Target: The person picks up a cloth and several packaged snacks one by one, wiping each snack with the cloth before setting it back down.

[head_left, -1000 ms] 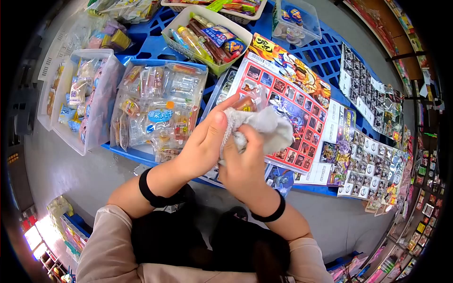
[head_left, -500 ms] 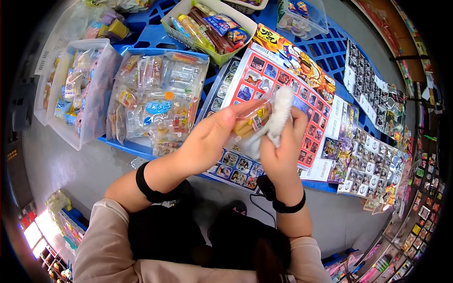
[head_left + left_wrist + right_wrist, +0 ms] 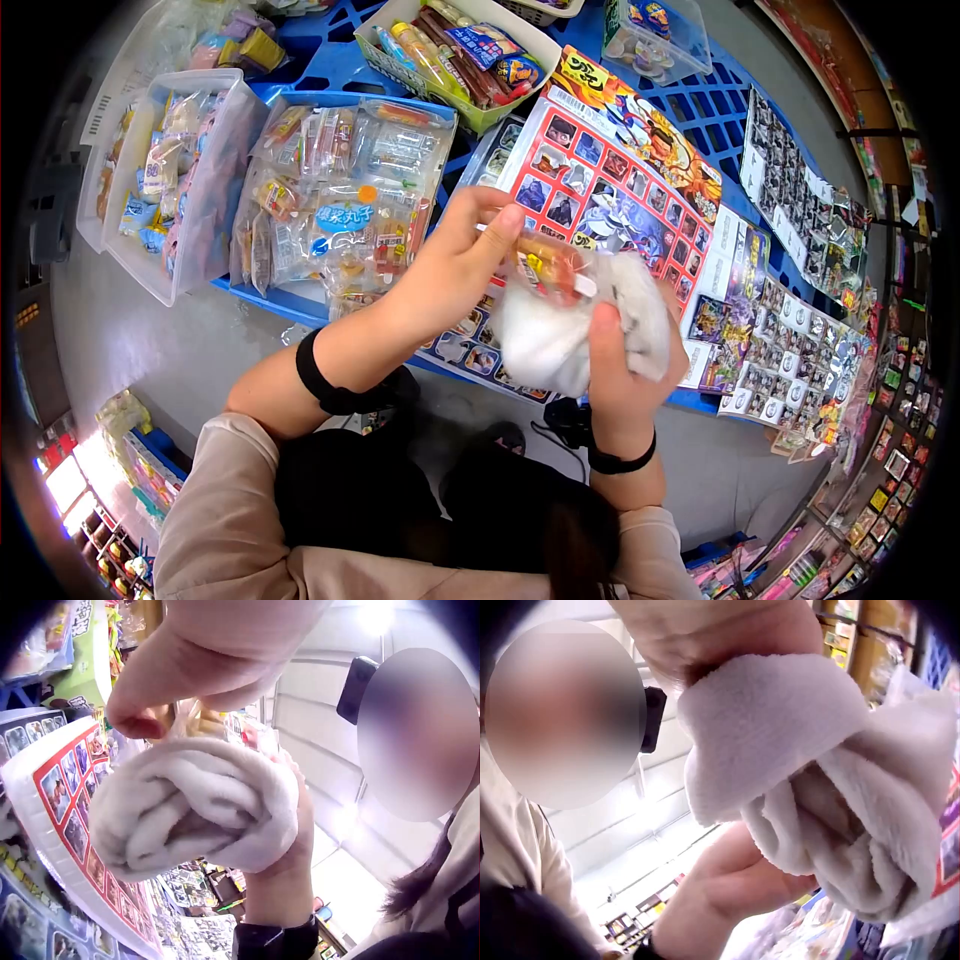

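In the head view my left hand (image 3: 468,250) pinches the end of a clear snack packet (image 3: 548,268) between thumb and fingers. Reddish and yellow contents show through the film. My right hand (image 3: 635,365) grips a bunched white cloth (image 3: 560,345), which lies against the packet's lower and right side. From the left wrist, the cloth (image 3: 195,810) appears as a thick folded roll below the left hand (image 3: 217,652), with the packet partly hidden behind it. The right wrist view shows the cloth (image 3: 772,735) hanging in loose folds from the right hand (image 3: 735,634).
Under the hands lie red-bordered picture sheets (image 3: 640,215) on a blue slatted pallet (image 3: 690,115). To the left are a shallow blue tray (image 3: 440,150) of packets and a clear bin (image 3: 215,230). A green-and-white basket (image 3: 480,120) of snacks stands behind. Shelves (image 3: 880,470) line the right.
The hands were close together with the cloth over the packet; the right hand then drew right, uncovering it. Now the cloth spreads lower, beneath the packet, and the left hand has shifted slightly up.
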The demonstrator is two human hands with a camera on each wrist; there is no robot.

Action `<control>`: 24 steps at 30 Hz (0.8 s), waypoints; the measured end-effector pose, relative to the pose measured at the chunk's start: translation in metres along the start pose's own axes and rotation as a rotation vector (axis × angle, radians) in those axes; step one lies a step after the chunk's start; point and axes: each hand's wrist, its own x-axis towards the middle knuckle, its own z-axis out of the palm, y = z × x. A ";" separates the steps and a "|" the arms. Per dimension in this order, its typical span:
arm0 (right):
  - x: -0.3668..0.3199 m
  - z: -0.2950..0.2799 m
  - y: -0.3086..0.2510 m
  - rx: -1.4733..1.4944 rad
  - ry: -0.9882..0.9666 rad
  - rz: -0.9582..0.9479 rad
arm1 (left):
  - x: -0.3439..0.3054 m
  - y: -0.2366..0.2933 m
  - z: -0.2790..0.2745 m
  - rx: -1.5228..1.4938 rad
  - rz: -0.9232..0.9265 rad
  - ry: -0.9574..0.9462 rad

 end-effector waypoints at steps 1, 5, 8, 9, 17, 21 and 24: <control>-0.001 -0.001 0.000 0.001 0.002 0.002 | -0.002 0.002 -0.004 0.002 -0.001 -0.001; -0.008 -0.003 -0.005 -0.368 -0.085 -0.336 | -0.014 0.014 -0.008 -0.479 -0.036 -0.300; -0.007 0.023 -0.010 -0.431 -0.197 -0.602 | -0.020 0.029 0.000 -0.645 -0.006 -0.301; -0.008 0.029 -0.009 -0.441 -0.161 -0.574 | -0.019 0.030 -0.001 -0.643 -0.007 -0.300; -0.002 0.021 0.009 -0.416 -0.036 -0.236 | -0.024 0.015 0.007 -0.354 0.158 -0.440; -0.014 0.028 -0.006 -0.465 -0.204 -0.491 | -0.022 0.017 0.007 -0.650 0.108 -0.518; -0.009 0.017 0.006 -0.537 0.004 -0.419 | -0.023 0.011 0.011 -0.560 0.202 -0.563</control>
